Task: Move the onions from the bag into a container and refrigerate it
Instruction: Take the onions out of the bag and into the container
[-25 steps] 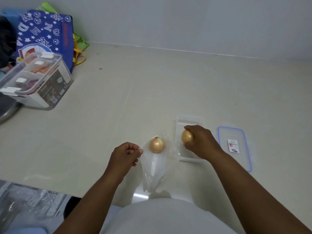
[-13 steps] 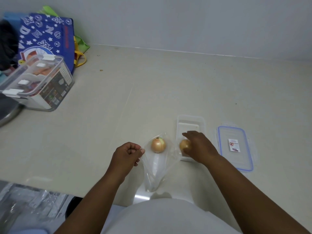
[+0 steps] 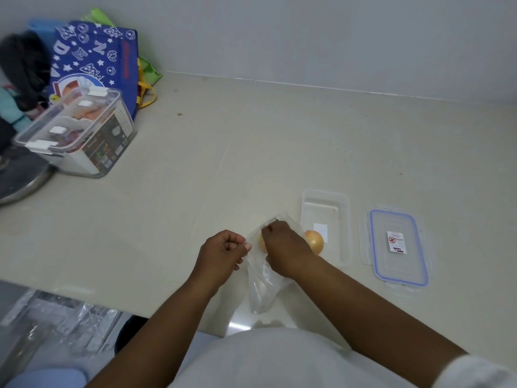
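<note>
A clear plastic bag (image 3: 261, 284) lies on the counter near the front edge. My left hand (image 3: 223, 252) pinches its left rim. My right hand (image 3: 282, 247) is inside the bag's mouth, fingers curled over an onion (image 3: 262, 242) of which only a yellow sliver shows. A second onion (image 3: 314, 241) sits in the near end of the clear rectangular container (image 3: 346, 219), just right of the bag. The container's blue-rimmed lid (image 3: 398, 247) lies flat to its right.
At the back left stand a lidded clear storage box (image 3: 81, 135), a blue printed shopping bag (image 3: 95, 57) and a metal pan rim (image 3: 22, 186). The counter's front edge runs below my hands, with plastic wrapping (image 3: 56, 320) lower left.
My right hand set the onion it carried down in the container, let go, and moved left into the bag onto the other onion. My left hand kept its hold on the bag.
</note>
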Available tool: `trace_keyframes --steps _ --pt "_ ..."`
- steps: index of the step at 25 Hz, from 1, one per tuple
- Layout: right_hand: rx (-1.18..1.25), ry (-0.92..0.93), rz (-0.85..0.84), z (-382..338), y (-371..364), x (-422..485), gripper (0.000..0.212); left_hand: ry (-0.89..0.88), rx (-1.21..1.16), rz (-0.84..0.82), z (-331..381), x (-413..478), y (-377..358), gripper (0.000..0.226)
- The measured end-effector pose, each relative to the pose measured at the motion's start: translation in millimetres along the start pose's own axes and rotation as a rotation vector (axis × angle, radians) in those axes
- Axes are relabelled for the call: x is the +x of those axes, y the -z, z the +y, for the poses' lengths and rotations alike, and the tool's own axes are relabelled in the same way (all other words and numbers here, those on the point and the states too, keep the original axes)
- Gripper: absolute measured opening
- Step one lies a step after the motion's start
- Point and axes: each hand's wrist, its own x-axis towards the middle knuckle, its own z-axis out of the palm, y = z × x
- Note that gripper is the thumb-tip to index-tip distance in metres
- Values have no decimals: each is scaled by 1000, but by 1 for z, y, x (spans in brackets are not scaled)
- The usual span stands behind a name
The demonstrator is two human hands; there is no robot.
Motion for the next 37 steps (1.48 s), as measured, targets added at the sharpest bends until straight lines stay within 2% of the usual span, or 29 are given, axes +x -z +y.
trace_keyframes --steps 2,6,8,10,12,14,16,17,19,21,24,27,30,31,33,35,37 --pt "-8 11 0 3 -6 2 46 3 2 0 0 0 0 7" --pt "70 -6 -160 6 -12 -4 56 13 13 -5 -3 1 0 7" --pt "90 33 -118 7 -4 -11 58 17 3 -5 -3 1 -1 7" --pt "202 73 -15 11 13 -23 61 20 -6 5 -3 1 -1 7" --pt "453 97 136 17 37 -40 63 23 -17 20 -3 3 1 6" --pt "676 98 396 34 53 -51 62 26 -24 33 -4 5 1 5" --pt "728 -48 594 59 60 -48 59 25 -26 38 -4 5 1 5" --pt "700 -180 609 72 61 -41 59 26 -29 39 -4 5 1 5" --pt "570 -433 474 98 53 -21 61 27 -35 36 -4 4 0 6" --pt "464 -540 272 114 38 -3 60 24 -34 31 -3 3 -1 6" --pt "392 -559 105 122 18 15 60 23 -31 32 -3 4 -1 6" --pt "320 -556 49 124 6 22 53 25 -29 33 -3 3 0 6" --pt "274 -524 23 124 0 17 63 34 -33 39 -4 3 1 6" --pt "265 -504 58 122 2 12 63 36 -35 41 -5 3 2 6" --pt "300 -443 240 112 6 -5 53 41 -39 46 -6 3 3 5" --pt "401 -338 491 94 6 -30 28 46 -55 50 -8 3 6 6" --pt "472 -197 612 71 -2 -56 7 52 -66 53 -10 3 8 6"
